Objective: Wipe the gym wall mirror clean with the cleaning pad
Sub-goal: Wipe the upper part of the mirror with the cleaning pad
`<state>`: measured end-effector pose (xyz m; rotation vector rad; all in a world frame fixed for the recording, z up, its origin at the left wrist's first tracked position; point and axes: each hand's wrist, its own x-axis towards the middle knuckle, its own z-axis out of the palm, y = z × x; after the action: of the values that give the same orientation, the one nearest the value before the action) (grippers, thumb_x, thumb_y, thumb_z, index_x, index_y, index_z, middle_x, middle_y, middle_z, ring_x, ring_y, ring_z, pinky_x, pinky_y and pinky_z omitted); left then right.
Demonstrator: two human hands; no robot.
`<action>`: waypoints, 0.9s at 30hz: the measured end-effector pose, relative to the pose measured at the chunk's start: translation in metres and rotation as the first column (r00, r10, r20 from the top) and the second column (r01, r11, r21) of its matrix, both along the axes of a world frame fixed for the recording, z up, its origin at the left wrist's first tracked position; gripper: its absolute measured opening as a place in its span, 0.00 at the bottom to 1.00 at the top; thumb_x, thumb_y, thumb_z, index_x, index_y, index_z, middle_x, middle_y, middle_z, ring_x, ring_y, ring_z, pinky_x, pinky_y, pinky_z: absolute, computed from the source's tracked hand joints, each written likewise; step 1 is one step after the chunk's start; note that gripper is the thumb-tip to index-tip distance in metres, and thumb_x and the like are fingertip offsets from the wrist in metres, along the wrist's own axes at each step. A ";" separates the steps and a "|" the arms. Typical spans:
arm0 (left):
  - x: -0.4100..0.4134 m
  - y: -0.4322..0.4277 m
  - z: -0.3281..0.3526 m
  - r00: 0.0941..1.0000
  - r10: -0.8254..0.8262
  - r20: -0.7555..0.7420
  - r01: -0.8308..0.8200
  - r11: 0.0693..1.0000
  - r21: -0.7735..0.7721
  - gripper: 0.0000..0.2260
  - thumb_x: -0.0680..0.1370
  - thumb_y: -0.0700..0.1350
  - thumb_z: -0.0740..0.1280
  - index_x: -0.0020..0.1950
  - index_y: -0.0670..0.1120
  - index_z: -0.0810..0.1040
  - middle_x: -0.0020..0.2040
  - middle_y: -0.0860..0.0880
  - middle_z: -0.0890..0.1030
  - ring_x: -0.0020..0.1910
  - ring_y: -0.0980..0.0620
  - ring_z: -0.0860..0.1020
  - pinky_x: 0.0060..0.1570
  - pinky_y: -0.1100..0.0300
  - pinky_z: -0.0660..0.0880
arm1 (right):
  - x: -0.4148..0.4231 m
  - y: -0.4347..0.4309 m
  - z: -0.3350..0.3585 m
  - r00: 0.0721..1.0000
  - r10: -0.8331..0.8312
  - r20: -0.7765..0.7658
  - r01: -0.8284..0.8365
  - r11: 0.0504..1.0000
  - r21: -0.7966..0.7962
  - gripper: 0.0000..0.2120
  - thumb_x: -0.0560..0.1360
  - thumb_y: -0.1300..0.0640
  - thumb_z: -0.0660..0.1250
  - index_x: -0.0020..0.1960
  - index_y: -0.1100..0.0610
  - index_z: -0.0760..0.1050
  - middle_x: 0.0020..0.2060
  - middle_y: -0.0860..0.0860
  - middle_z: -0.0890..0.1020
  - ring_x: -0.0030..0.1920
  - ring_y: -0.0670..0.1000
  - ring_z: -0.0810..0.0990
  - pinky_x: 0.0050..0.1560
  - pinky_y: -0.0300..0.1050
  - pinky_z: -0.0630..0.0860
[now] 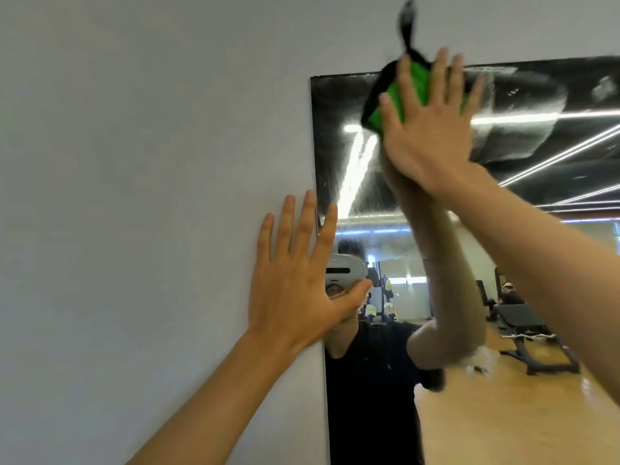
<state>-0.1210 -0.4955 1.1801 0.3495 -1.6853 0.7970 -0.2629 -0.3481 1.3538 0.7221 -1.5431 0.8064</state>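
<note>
The wall mirror (523,169) fills the right half of the view, its top left corner near the upper middle. A green cleaning pad (385,102) with a black edge and a black strap lies flat against the glass near that corner. My right hand (426,129) presses on the pad with straight, spread fingers. Streaks and smears show on the glass around the pad. My left hand (298,280) rests flat with spread fingers across the mirror's left edge, partly on the wall, and holds nothing.
A plain grey wall (134,162) covers the left half. The mirror reflects my arm and dark shirt, ceiling lights, a wooden gym floor, a weight bench and a seated person far behind.
</note>
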 end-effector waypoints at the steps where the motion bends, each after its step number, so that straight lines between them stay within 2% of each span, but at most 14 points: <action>1: 0.000 0.000 0.000 1.000 0.001 -0.004 -0.001 1.000 -0.003 0.43 0.80 0.74 0.47 0.87 0.48 0.52 0.87 0.43 0.48 0.86 0.40 0.46 0.82 0.37 0.50 | 0.013 -0.012 0.000 0.999 -0.003 -0.043 0.004 0.999 0.034 0.32 0.84 0.35 0.37 0.85 0.43 0.43 0.84 0.59 0.43 0.83 0.61 0.39 0.79 0.68 0.36; 5: 0.001 0.001 0.002 1.000 -0.013 -0.012 0.012 1.000 -0.008 0.42 0.81 0.74 0.44 0.87 0.47 0.53 0.87 0.42 0.51 0.86 0.40 0.48 0.82 0.37 0.50 | 0.056 -0.052 0.000 0.973 0.021 -0.230 0.032 0.974 0.223 0.29 0.85 0.36 0.38 0.84 0.41 0.41 0.84 0.56 0.41 0.83 0.58 0.37 0.80 0.66 0.35; 9: 0.000 -0.003 0.001 1.000 0.020 -0.016 -0.020 0.999 -0.028 0.41 0.81 0.71 0.52 0.87 0.47 0.54 0.87 0.42 0.51 0.86 0.39 0.49 0.81 0.35 0.52 | 0.028 -0.027 0.003 0.946 0.046 -0.321 0.055 0.953 0.299 0.29 0.85 0.37 0.38 0.84 0.40 0.43 0.84 0.55 0.43 0.84 0.56 0.39 0.80 0.65 0.35; 11: 0.001 -0.004 0.001 0.999 0.040 -0.025 -0.040 0.999 -0.036 0.41 0.81 0.71 0.53 0.87 0.46 0.55 0.87 0.42 0.51 0.86 0.39 0.50 0.82 0.36 0.53 | -0.004 0.002 0.006 0.961 0.022 -0.276 0.048 0.969 0.244 0.29 0.85 0.37 0.39 0.84 0.40 0.43 0.84 0.55 0.44 0.84 0.55 0.40 0.80 0.65 0.34; 16: -0.001 -0.002 0.002 0.997 0.076 -0.031 -0.077 0.997 -0.022 0.42 0.80 0.72 0.51 0.87 0.48 0.53 0.87 0.42 0.50 0.86 0.40 0.48 0.82 0.37 0.51 | -0.093 0.089 0.012 0.998 -0.049 -0.036 0.052 0.994 0.094 0.32 0.83 0.36 0.38 0.85 0.42 0.45 0.84 0.57 0.45 0.84 0.57 0.42 0.79 0.68 0.35; 21: -0.002 -0.003 0.001 0.997 0.059 -0.043 -0.060 0.998 -0.028 0.42 0.81 0.73 0.49 0.87 0.48 0.53 0.87 0.42 0.50 0.86 0.39 0.49 0.82 0.35 0.52 | -0.087 0.085 0.013 0.988 -0.036 0.148 0.044 0.998 -0.055 0.32 0.83 0.37 0.37 0.85 0.47 0.44 0.84 0.60 0.43 0.83 0.61 0.39 0.80 0.67 0.37; 24: -0.003 -0.003 0.001 0.998 0.044 -0.049 -0.046 0.998 -0.034 0.42 0.81 0.74 0.47 0.87 0.48 0.54 0.87 0.42 0.51 0.86 0.38 0.50 0.81 0.35 0.53 | -0.042 0.040 0.014 0.998 -0.011 0.068 0.015 0.999 -0.049 0.31 0.85 0.39 0.38 0.85 0.47 0.43 0.84 0.61 0.44 0.83 0.63 0.40 0.80 0.67 0.37; 27: -0.002 -0.001 0.001 0.997 0.058 -0.054 -0.060 0.998 -0.034 0.41 0.82 0.72 0.48 0.87 0.46 0.55 0.87 0.41 0.52 0.85 0.38 0.50 0.81 0.34 0.55 | 0.010 -0.009 0.005 0.994 -0.001 -0.107 0.010 0.996 0.084 0.30 0.85 0.39 0.38 0.85 0.46 0.41 0.84 0.60 0.42 0.83 0.61 0.38 0.80 0.65 0.34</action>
<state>-0.1229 -0.4969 1.1813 0.3934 -1.6153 0.8532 -0.2532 -0.3569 1.3590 0.8098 -1.4885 0.6911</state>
